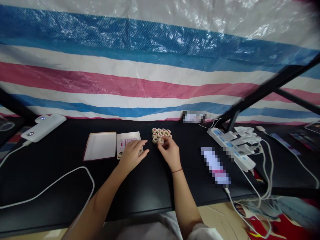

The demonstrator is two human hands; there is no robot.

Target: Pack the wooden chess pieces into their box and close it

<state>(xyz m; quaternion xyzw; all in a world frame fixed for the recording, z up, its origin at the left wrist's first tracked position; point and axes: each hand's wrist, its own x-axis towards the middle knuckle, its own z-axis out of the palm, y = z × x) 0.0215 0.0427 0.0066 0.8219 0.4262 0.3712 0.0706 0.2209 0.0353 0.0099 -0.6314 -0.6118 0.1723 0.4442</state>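
Note:
Several round wooden chess pieces with red marks sit bunched together on the black table. My right hand is just below them, fingers pinched on one piece at the near edge of the bunch. My left hand lies flat with fingers spread on a white box half that shows red print. A second box half, plain white inside, lies beside it to the left. A thin red string circles my right wrist.
A white power bank with a cable lies at the far left. A power strip with plugs and tangled white cables fills the right side. A striped tarp hangs behind the table. Black frame bars slant at the right.

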